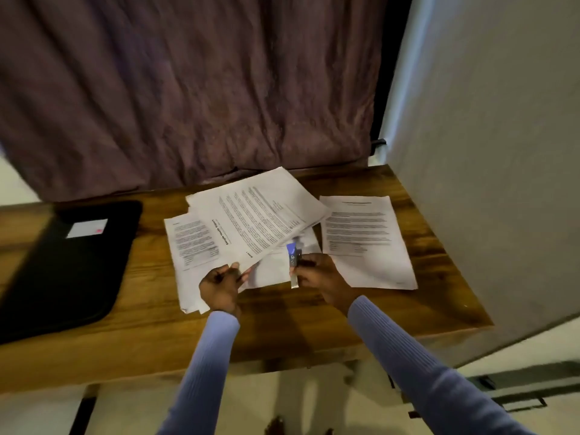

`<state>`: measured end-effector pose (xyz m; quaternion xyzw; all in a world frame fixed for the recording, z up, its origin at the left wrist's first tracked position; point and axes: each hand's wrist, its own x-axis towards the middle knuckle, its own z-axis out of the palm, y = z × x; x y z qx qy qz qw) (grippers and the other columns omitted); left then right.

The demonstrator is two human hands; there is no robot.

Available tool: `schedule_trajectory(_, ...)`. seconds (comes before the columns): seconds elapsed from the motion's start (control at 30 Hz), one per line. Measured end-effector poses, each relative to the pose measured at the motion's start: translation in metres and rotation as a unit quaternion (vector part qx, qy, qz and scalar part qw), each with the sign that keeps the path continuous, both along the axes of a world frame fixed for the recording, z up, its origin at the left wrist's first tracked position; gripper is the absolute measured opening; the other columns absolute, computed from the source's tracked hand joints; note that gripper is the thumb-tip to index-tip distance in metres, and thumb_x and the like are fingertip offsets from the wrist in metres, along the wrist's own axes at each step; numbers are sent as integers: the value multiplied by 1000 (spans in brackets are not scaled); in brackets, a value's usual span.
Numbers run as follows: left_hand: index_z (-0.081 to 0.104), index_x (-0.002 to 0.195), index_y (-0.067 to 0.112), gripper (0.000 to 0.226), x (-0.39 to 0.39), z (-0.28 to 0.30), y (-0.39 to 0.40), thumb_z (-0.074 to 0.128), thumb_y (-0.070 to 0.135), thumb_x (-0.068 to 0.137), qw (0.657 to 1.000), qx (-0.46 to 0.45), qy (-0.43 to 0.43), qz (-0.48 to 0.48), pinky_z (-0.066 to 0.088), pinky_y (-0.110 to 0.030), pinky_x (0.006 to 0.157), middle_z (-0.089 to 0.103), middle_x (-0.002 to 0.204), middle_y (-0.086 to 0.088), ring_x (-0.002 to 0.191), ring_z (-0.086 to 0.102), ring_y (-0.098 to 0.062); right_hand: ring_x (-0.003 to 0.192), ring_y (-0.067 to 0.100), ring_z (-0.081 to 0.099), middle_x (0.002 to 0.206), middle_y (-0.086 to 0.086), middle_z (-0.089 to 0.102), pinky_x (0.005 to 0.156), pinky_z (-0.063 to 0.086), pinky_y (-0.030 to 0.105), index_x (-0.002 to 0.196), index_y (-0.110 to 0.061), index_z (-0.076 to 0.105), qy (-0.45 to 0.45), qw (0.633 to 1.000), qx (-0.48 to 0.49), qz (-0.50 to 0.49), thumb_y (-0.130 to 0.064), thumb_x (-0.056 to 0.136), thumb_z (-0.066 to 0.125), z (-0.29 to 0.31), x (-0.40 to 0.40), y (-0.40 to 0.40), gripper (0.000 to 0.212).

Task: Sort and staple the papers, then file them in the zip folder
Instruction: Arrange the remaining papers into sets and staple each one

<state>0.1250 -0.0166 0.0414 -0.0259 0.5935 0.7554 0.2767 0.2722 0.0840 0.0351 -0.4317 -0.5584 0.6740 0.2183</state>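
Observation:
My left hand (221,285) pinches the near corner of a printed sheaf (257,215) and holds it raised and tilted over the wooden table (150,309). My right hand (317,274) grips a small blue and silver stapler (294,262) just to the right of that corner. Beneath the raised sheaf lies another stack of papers (191,246) at the left. A separate printed stack (365,240) lies flat at the right. The black zip folder (72,265) with a white label lies at the table's left end.
A dark purple curtain (194,89) hangs behind the table. A pale wall or panel (489,152) stands close along the table's right edge. The table's front edge runs below my wrists, with pale floor under it.

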Motion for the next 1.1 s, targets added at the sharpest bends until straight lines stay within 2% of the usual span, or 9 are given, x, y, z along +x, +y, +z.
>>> schedule_trajectory(0.2,60,90,12,25,-23,-5,-6,61,-11,81,1000,3,19,-6,59,-32,64,65,102,-6,103,62,-34,67,13,59,79,7,60,51,47,22,99,-6,51,-56,995,-36,81,-6,79,64,9,-35,-18,24)
schedule_trajectory(0.3,59,93,-1,16,-34,-12,-7,63,-10,80,1000,-8,6,1,59,-31,62,64,106,-12,105,61,-39,63,19,67,83,17,66,53,51,23,111,-2,40,-31,993,-36,110,2,84,55,3,-47,-24,31)
schedule_trajectory(0.4,56,110,-9,30,-38,-13,-6,62,-9,81,1000,-19,11,3,59,-30,62,62,116,-14,104,61,-36,63,24,65,74,10,67,57,54,32,110,-7,49,-34,988,2,149,1,86,56,-5,-52,-29,26)
schedule_trajectory(0.53,56,107,-11,25,-42,-10,-7,61,-9,83,1000,-25,11,5,56,-23,53,62,118,-18,98,63,-35,57,15,56,69,1,59,59,47,30,103,-11,55,-102,982,66,145,-22,92,55,-15,-63,-30,16)
schedule_trajectory(0.67,61,89,4,15,-45,-8,-7,61,-9,82,1000,-18,0,4,57,-24,56,61,120,-14,100,63,-33,65,25,66,74,2,69,55,51,27,97,-18,56,-67,987,57,138,-28,91,57,-16,-66,-30,12)
schedule_trajectory(0.8,60,85,7,16,-47,-3,-8,60,-9,83,1000,-9,2,0,59,-26,58,61,116,-10,97,62,-31,53,10,54,57,0,58,53,44,21,73,-14,58,-116,987,87,75,-54,90,42,-11,-72,-29,46)
schedule_trajectory(0.9,58,81,8,17,-47,0,-9,60,-9,83,1000,-6,-1,1,59,-28,62,61,112,-8,95,62,-29,58,12,54,65,2,58,52,42,19,91,-13,62,-82,995,-18,58,-55,94,26,-8,-75,-26,55)
schedule_trajectory(1.03,60,89,10,18,-47,-1,-9,61,-6,83,1000,-15,3,-3,59,-29,62,62,115,-7,97,64,-30,62,15,64,89,7,67,53,49,24,105,-15,48,-60,994,-29,85,-46,93,44,-7,-71,-23,34)
schedule_trajectory(1.1,59,81,9,15,-46,-3,-9,62,-5,83,1000,-23,-5,1,58,-25,55,62,119,-11,99,63,-34,54,13,60,80,4,72,52,47,23,108,-13,47,-57,993,-27,96,-40,91,54,-7,-71,-24,33)
